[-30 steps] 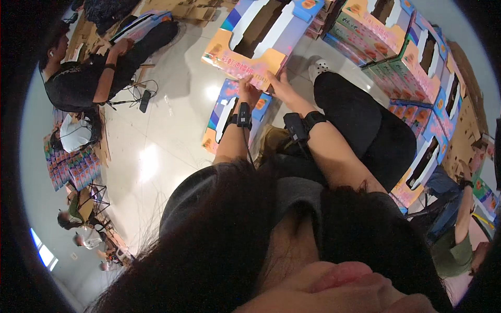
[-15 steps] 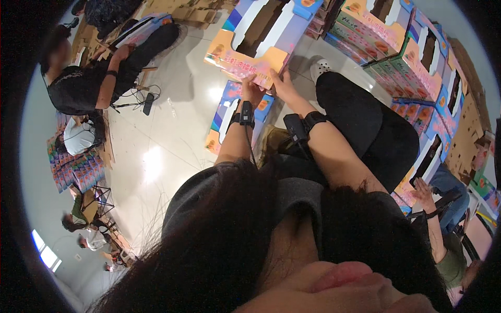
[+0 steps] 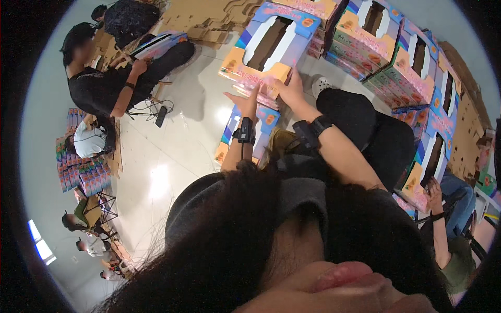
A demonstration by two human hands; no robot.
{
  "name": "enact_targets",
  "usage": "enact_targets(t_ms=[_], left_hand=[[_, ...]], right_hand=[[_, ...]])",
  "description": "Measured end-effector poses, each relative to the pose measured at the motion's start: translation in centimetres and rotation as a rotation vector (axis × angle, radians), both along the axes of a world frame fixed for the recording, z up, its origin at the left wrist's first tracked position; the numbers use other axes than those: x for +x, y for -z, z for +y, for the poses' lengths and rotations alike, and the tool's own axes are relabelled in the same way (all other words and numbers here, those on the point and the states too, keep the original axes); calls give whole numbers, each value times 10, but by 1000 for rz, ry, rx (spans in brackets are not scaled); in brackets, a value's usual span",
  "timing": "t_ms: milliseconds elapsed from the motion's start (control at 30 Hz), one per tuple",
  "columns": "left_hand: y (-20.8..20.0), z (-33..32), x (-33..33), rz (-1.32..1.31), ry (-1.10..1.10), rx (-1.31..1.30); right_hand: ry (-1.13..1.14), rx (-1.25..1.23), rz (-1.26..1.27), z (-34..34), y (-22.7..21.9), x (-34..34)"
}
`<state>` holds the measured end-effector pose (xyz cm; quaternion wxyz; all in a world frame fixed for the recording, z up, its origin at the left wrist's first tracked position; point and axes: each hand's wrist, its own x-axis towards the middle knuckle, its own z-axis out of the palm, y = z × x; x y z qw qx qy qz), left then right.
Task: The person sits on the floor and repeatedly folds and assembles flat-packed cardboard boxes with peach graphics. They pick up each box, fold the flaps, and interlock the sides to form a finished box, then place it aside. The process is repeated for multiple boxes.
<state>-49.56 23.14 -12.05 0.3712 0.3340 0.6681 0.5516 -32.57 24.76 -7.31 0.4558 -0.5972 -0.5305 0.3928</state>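
Note:
In front of me, a colourful carton with a long cut-out in its white and orange top sits on a stack of similar cartons. My left hand is at its near side, thumb out to the left and fingers stretched toward the panel. I cannot tell whether they touch it. My right hand rests against the near right corner, thumb and fingers apart and not wrapped round it. Closer to me, a lower carton stands on the floor, partly hidden by my left forearm.
Tall carton stacks rise at the right, where another person's hand touches one. At the left, a seated person handles a carton. Flat brown cardboard lies at the back. A cable and small black device lie on the floor.
The upper carton looks farther away and sits slightly right in view. My left fingers, earlier under its near edge, are now spread. The person at the right has moved a hand slightly.

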Motion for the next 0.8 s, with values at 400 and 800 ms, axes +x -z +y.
enact_targets(t_ms=[400,800], left_hand=[[-85,-62,-49,-17,294,-73],[-108,-84,-17,-33,604,-202]], right_hand=[[-458,228,-421,-103,-137,160],[-628,259,-848,-221,-171,206]])
